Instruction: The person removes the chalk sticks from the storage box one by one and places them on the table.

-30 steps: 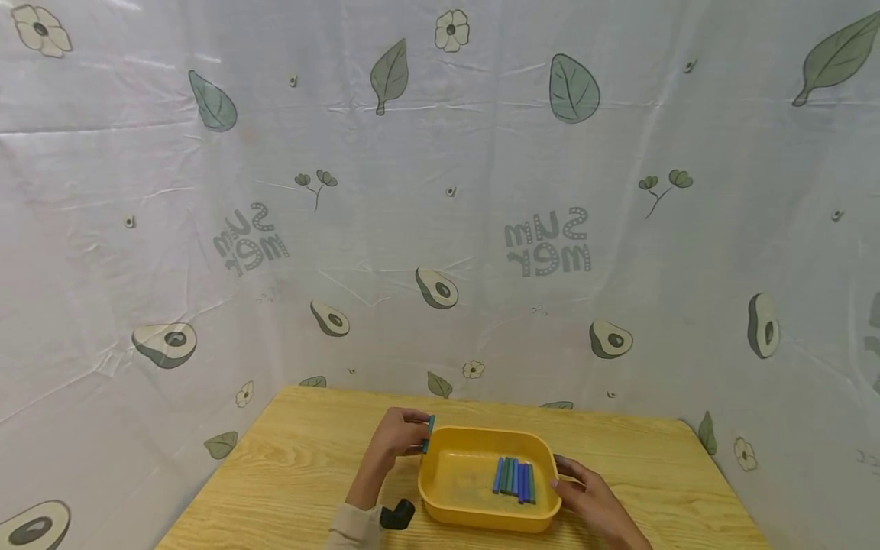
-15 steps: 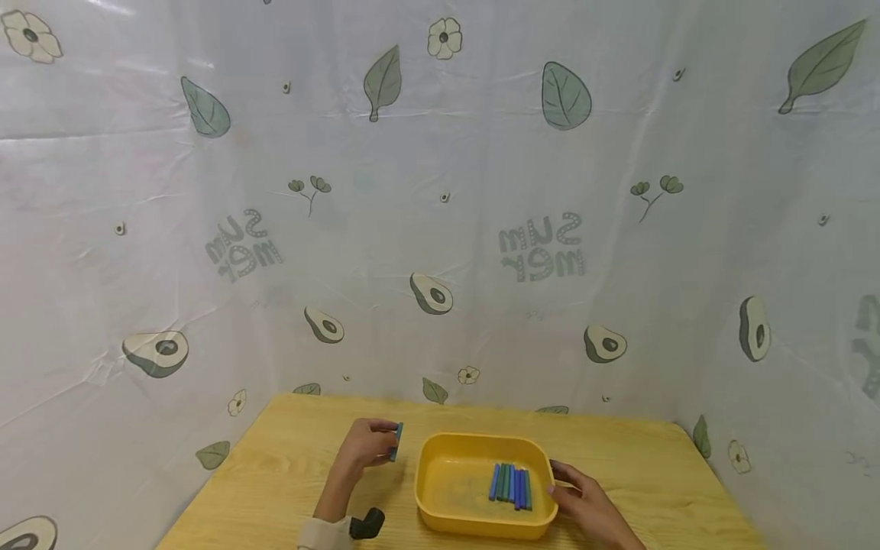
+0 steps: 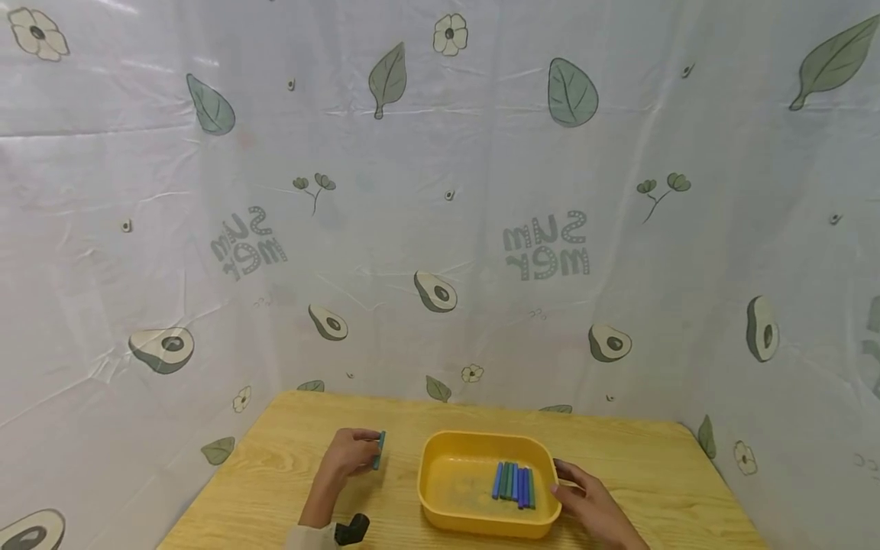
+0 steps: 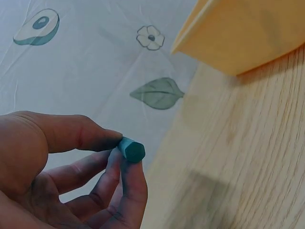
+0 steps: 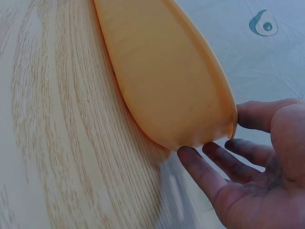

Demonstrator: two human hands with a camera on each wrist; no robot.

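My left hand (image 3: 344,455) pinches a teal chalk stick (image 4: 135,151) between thumb and fingertips, left of the yellow plastic tray (image 3: 488,526). The stick is six-sided, its flat end facing the left wrist camera, and dark colour stains the fingers. At the tray's right end, my right hand (image 3: 593,510) grips the wall, thumb at the rim and fingertips against the outside. Several blue, green and purple chalk sticks (image 3: 514,485) lie side by side in the tray's right half. Dusty smudges mark the tray's floor.
The tray stands on a light wood-grain table (image 3: 289,439). A pale curtain (image 3: 385,229) printed with avocados, leaves and flowers hangs behind and at both sides. A black strap piece (image 3: 352,529) sits at my left wrist, by a light sleeve.
My left hand has moved left from the tray's left rim with the teal chalk stick, most of it in the first half second. My right hand stays on the tray.
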